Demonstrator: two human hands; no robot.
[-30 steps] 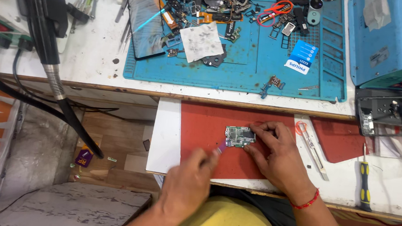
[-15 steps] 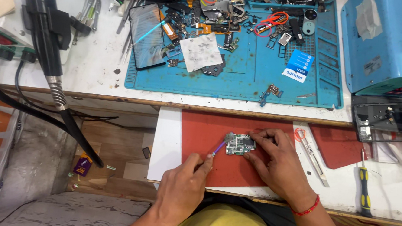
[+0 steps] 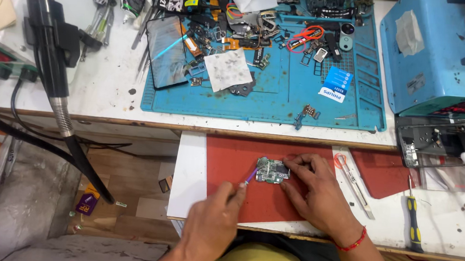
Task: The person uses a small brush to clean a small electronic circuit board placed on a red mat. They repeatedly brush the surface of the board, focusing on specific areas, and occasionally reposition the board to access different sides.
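Note:
A small green circuit board (image 3: 272, 171) lies on a red mat (image 3: 230, 160) on a pull-out shelf. My right hand (image 3: 315, 192) pins the board down, thumb and fingers pressed on its right edge. A thin purple-handled tool (image 3: 250, 175) sits in my left hand (image 3: 213, 220), and its tip touches the board's left edge.
Tweezers (image 3: 354, 182) and a yellow-handled screwdriver (image 3: 413, 222) lie right of the mat. A blue work mat (image 3: 277, 103) on the upper bench carries a dark phone screen (image 3: 166, 50) and several small parts. A black hot-air wand (image 3: 54, 55) hangs left; a blue machine (image 3: 436, 51) stands right.
The view has shifted slightly. My left hand has moved the purple tool's tip in closer against the board's left edge; my right hand keeps holding the board.

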